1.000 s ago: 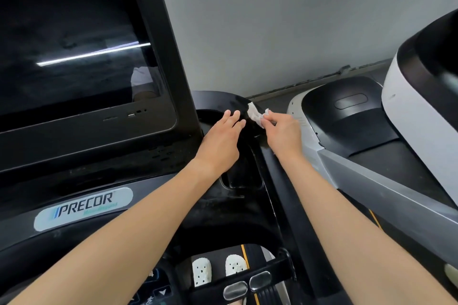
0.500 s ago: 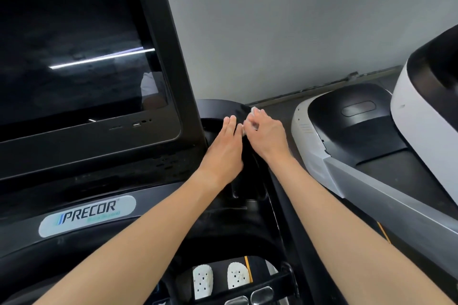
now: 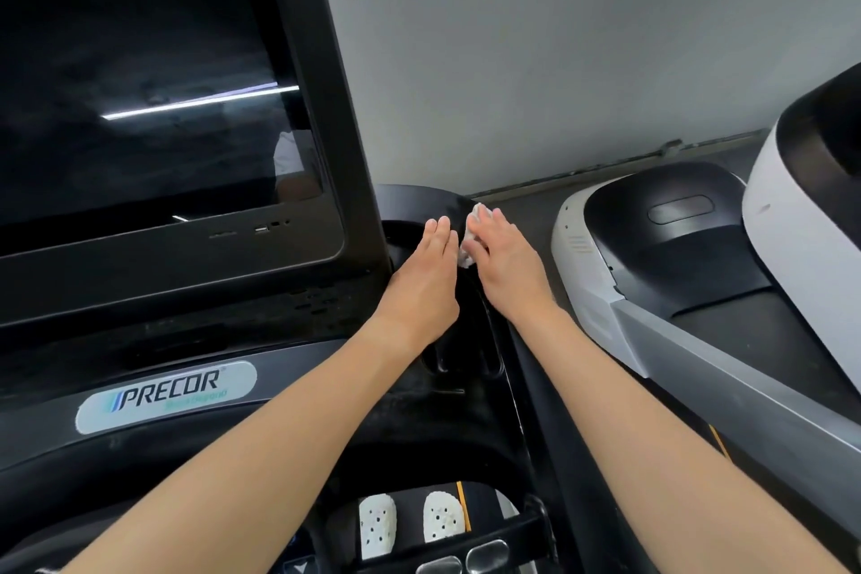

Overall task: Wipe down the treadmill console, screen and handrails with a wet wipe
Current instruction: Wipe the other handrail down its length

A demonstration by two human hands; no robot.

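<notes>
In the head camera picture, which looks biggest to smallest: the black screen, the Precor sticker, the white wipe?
1. Screen, largest.
2. Precor sticker, next.
3. Wet wipe, smallest, though the right hand hides most of it.

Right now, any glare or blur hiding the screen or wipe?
Head view: a bright light streak reflects across the dark screen; the wide-angle lens bows its frame; left hand and right hand are sharp; the wet wipe shows only as white edges beneath that hand.
</notes>
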